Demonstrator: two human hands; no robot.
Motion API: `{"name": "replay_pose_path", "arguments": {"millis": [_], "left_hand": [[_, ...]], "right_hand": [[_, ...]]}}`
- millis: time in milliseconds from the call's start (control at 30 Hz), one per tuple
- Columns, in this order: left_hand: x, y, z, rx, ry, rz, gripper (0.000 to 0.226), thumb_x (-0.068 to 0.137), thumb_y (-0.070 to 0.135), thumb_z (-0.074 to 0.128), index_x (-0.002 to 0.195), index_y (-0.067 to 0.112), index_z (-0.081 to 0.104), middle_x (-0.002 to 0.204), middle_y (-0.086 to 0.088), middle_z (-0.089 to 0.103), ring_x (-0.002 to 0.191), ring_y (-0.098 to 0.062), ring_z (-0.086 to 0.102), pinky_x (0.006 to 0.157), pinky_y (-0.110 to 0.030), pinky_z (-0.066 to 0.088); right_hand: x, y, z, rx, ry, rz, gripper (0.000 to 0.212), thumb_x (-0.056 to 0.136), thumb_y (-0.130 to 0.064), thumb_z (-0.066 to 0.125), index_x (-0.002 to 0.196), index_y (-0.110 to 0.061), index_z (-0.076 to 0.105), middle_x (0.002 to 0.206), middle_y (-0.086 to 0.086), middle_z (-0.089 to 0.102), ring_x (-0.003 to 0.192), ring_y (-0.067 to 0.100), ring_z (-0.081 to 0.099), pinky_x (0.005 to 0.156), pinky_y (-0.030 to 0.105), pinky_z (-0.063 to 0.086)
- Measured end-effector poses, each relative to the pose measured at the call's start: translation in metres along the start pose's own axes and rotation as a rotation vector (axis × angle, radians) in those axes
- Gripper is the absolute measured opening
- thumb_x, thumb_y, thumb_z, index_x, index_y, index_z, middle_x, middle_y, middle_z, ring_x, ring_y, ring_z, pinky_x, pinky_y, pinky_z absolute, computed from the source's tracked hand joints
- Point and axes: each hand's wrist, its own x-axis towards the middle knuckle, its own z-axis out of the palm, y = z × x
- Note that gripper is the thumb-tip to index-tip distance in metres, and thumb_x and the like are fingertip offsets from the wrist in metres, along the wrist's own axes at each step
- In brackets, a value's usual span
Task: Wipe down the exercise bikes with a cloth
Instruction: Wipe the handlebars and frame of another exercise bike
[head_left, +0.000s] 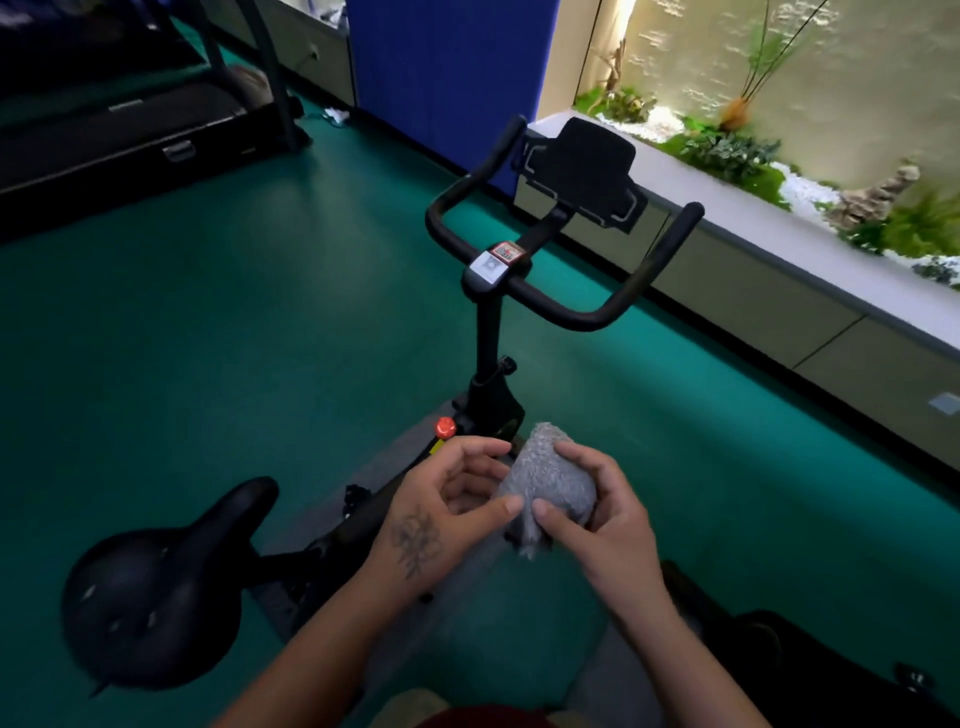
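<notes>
Teal rubber gym floor (218, 322): spreads under and around everything, far below the fingers.

Black treadmill (119, 130): far beyond the left fingers, at upper left.

Long grey planter ledge with green plants and white pebbles (769, 234): well beyond the right fingers, running along the lit wall.

Black upright exercise bike (488, 332): stands directly beyond both sets of fingers. Curved black handlebar (561, 306) with a small grey console (491, 267) and a black tablet holder (587, 166), all well above the fingertips. Wide black padded saddle (156, 582) lies left of and below the left fingers. Red round knob (445, 427) sits just beyond the left fingertips, apart from them.

Left hand (441, 514): fingers loosely curled, thumb tip touching the near left edge of the cloth; whether the fingers themselves grip it cannot be told.

Right hand (608, 519): fingers curled over the far right side of the cloth, thumb pressing its near face, gripping it.

Bunched grey knobbly-textured cloth (550, 483): held between both hands, above the bike frame, not touching the bike.
</notes>
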Motion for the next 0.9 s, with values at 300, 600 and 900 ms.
{"name": "replay_pose_path", "arguments": {"millis": [300,600,900], "left_hand": [[0.004,0.006,-0.021,-0.029,-0.05,0.035,0.056,0.08,0.035,0.089,0.131,0.027,0.068,0.118,-0.005,0.077,0.112,-0.023,0.075,0.095,-0.041,0.061],[0.05,0.005,-0.025,0.074,0.073,0.081,0.056,0.082,0.027,0.089,0.133,0.025,0.066,0.124,0.0,0.076,0.118,-0.023,0.071,0.1,-0.047,0.059],[0.134,-0.002,0.041,0.224,0.101,0.089,0.067,0.076,0.056,0.085,0.136,0.04,0.061,0.133,0.022,0.068,0.132,-0.004,0.061,0.106,-0.032,0.053]], "right_hand": [[0.032,-0.022,-0.012,-0.259,-0.126,-0.028,0.053,0.072,-0.005,0.093,0.117,-0.021,0.071,0.121,-0.013,0.074,0.114,0.006,0.069,0.094,0.021,0.054],[0.087,-0.03,-0.056,-0.33,-0.012,-0.071,0.041,0.072,-0.069,0.082,0.1,-0.04,0.072,0.111,-0.011,0.063,0.105,0.019,0.065,0.092,0.055,0.056],[0.163,-0.033,-0.125,-0.214,-0.015,-0.017,0.028,0.072,-0.04,0.085,0.094,-0.029,0.071,0.101,-0.008,0.072,0.091,0.016,0.067,0.074,0.033,0.057]]}}
